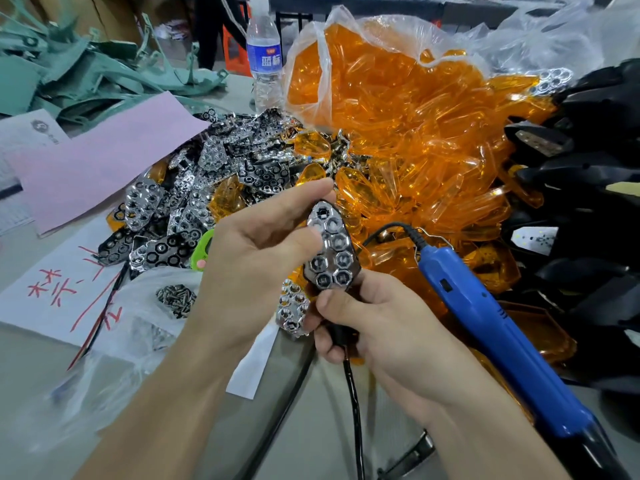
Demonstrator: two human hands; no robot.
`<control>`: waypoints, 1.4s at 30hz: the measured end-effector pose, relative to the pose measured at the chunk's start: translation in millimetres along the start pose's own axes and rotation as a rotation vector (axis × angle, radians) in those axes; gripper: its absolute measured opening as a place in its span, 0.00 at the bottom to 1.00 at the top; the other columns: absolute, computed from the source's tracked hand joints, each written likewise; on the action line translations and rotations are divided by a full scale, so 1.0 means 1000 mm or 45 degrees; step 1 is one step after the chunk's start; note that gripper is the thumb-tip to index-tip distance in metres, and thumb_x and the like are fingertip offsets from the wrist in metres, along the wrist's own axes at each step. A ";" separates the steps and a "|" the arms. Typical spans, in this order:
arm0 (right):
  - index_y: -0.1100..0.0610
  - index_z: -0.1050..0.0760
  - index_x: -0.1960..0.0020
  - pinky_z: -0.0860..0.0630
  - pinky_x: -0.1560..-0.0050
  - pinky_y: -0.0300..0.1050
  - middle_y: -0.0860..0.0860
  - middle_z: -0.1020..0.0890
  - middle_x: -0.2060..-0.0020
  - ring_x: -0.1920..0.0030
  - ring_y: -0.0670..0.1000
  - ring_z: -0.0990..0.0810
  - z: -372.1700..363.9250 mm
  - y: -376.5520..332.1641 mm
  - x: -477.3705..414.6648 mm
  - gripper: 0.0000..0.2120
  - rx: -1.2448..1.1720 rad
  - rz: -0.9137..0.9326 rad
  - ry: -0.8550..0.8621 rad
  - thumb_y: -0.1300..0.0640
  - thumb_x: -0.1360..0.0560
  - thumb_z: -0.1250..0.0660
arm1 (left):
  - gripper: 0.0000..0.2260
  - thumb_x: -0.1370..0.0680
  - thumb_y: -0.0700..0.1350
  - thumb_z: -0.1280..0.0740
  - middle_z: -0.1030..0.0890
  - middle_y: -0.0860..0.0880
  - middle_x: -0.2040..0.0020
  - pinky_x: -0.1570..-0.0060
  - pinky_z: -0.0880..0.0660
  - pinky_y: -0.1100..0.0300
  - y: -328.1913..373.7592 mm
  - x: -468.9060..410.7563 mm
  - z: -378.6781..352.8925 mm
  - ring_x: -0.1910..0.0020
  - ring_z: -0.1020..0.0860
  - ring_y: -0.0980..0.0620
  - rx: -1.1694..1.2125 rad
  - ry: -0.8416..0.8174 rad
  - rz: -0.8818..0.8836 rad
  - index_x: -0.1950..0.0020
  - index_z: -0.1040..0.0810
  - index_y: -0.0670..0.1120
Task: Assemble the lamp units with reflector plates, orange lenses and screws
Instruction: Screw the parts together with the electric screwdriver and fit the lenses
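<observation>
Lamp unit [329, 268], head view: held up between both hands above the table, with a chromed reflector plate [334, 242] set in its black housing. Left hand [263, 244] pinched the upper edge. Right hand [374, 327] curled round the lower end and cable. We saw no orange lens or screws on it, though blur left the plate's seating uncertain. Orange lenses [415, 150], spare plates [207, 188], screws [175, 299] and blue screwdriver [485, 306] lay in neither hand. We judged the lens and screw steps not yet done.
</observation>
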State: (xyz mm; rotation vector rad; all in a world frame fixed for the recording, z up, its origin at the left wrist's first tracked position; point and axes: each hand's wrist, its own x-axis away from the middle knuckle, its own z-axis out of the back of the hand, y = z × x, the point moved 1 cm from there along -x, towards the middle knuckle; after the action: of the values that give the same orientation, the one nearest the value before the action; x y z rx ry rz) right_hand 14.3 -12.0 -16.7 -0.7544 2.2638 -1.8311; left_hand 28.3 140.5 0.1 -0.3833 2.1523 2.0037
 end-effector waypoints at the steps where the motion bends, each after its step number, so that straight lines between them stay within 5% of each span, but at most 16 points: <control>1: 0.58 0.22 0.54 0.28 0.69 0.41 0.54 0.19 0.66 0.68 0.50 0.24 0.000 -0.001 0.001 0.07 0.009 0.004 0.006 0.65 0.18 0.35 | 0.22 0.27 0.36 0.31 0.14 0.53 0.40 0.44 0.20 0.54 0.001 0.003 0.001 0.43 0.16 0.53 -0.115 0.011 -0.060 0.36 0.16 0.51; 7: 0.60 0.23 0.51 0.26 0.68 0.44 0.53 0.21 0.67 0.67 0.52 0.24 0.000 -0.001 -0.001 0.08 0.025 0.031 0.108 0.71 0.20 0.37 | 0.27 0.29 0.45 0.26 0.23 0.75 0.37 0.38 0.28 0.72 0.005 0.008 -0.004 0.38 0.24 0.72 -0.838 0.031 -0.265 0.32 0.22 0.65; 15: 0.52 0.21 0.51 0.23 0.65 0.43 0.51 0.20 0.67 0.67 0.51 0.21 -0.005 0.005 -0.001 0.08 0.185 0.156 0.294 0.65 0.19 0.34 | 0.23 0.28 0.52 0.26 0.24 0.74 0.41 0.43 0.37 0.83 0.007 0.015 -0.012 0.41 0.28 0.80 -1.084 0.206 -0.378 0.33 0.20 0.62; 18: 0.54 0.21 0.48 0.22 0.65 0.43 0.52 0.19 0.67 0.68 0.52 0.21 -0.005 0.005 -0.002 0.07 0.163 0.153 0.317 0.65 0.19 0.34 | 0.20 0.30 0.59 0.29 0.18 0.72 0.53 0.54 0.27 0.75 0.010 0.015 -0.010 0.52 0.17 0.59 -1.048 0.305 -0.309 0.37 0.20 0.65; 20: 0.54 0.21 0.48 0.23 0.65 0.45 0.53 0.19 0.66 0.67 0.53 0.21 -0.004 0.005 -0.003 0.08 0.166 0.142 0.307 0.66 0.20 0.34 | 0.16 0.31 0.54 0.23 0.16 0.71 0.52 0.54 0.23 0.71 0.008 0.012 -0.008 0.56 0.15 0.60 -0.840 0.337 -0.257 0.44 0.17 0.63; 23: 0.56 0.22 0.47 0.25 0.68 0.43 0.56 0.19 0.65 0.67 0.53 0.23 -0.002 0.002 -0.002 0.10 0.051 0.095 0.241 0.70 0.21 0.35 | 0.17 0.32 0.32 0.21 0.14 0.56 0.62 0.57 0.20 0.64 0.007 0.002 0.003 0.62 0.16 0.59 -0.118 0.316 -0.116 0.52 0.15 0.52; 28: 0.57 0.23 0.42 0.26 0.71 0.41 0.57 0.19 0.65 0.69 0.51 0.23 0.003 -0.005 -0.001 0.12 -0.150 0.063 0.152 0.71 0.20 0.37 | 0.07 0.30 0.38 0.28 0.19 0.53 0.65 0.52 0.22 0.56 0.008 -0.009 0.024 0.68 0.21 0.58 0.570 0.216 0.253 0.55 0.15 0.49; 32: 0.55 0.22 0.43 0.26 0.71 0.40 0.56 0.18 0.65 0.69 0.51 0.22 0.006 -0.007 0.000 0.13 -0.169 0.064 0.158 0.70 0.19 0.37 | 0.06 0.31 0.43 0.26 0.18 0.53 0.61 0.51 0.25 0.45 0.002 -0.011 0.026 0.64 0.20 0.55 0.442 0.059 0.309 0.57 0.13 0.51; 36: 0.56 0.22 0.42 0.26 0.71 0.42 0.57 0.19 0.65 0.69 0.52 0.23 0.006 -0.007 0.000 0.13 -0.110 0.081 0.182 0.70 0.20 0.37 | 0.08 0.35 0.40 0.30 0.22 0.49 0.63 0.62 0.19 0.54 -0.005 -0.011 0.022 0.65 0.21 0.51 0.433 -0.032 0.464 0.60 0.13 0.49; 39: 0.55 0.23 0.41 0.24 0.70 0.43 0.57 0.19 0.65 0.68 0.54 0.22 0.003 -0.007 0.000 0.15 -0.068 0.091 0.183 0.71 0.21 0.36 | 0.15 0.37 0.36 0.39 0.28 0.49 0.66 0.78 0.33 0.64 -0.005 -0.006 0.014 0.73 0.30 0.53 0.193 0.095 0.464 0.61 0.15 0.48; 42: 0.55 0.22 0.41 0.22 0.69 0.44 0.56 0.19 0.66 0.68 0.56 0.22 0.000 -0.007 0.001 0.15 -0.054 0.086 0.171 0.71 0.22 0.36 | 0.16 0.29 0.42 0.35 0.31 0.53 0.70 0.78 0.39 0.68 -0.003 -0.002 0.003 0.74 0.36 0.55 -0.197 0.079 0.281 0.49 0.13 0.57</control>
State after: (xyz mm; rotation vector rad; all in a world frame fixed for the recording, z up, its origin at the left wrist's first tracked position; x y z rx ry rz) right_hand 15.6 -13.6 -9.8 -0.5697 2.3858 -1.8610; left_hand 31.2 143.7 -1.9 -0.2402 2.1658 2.3158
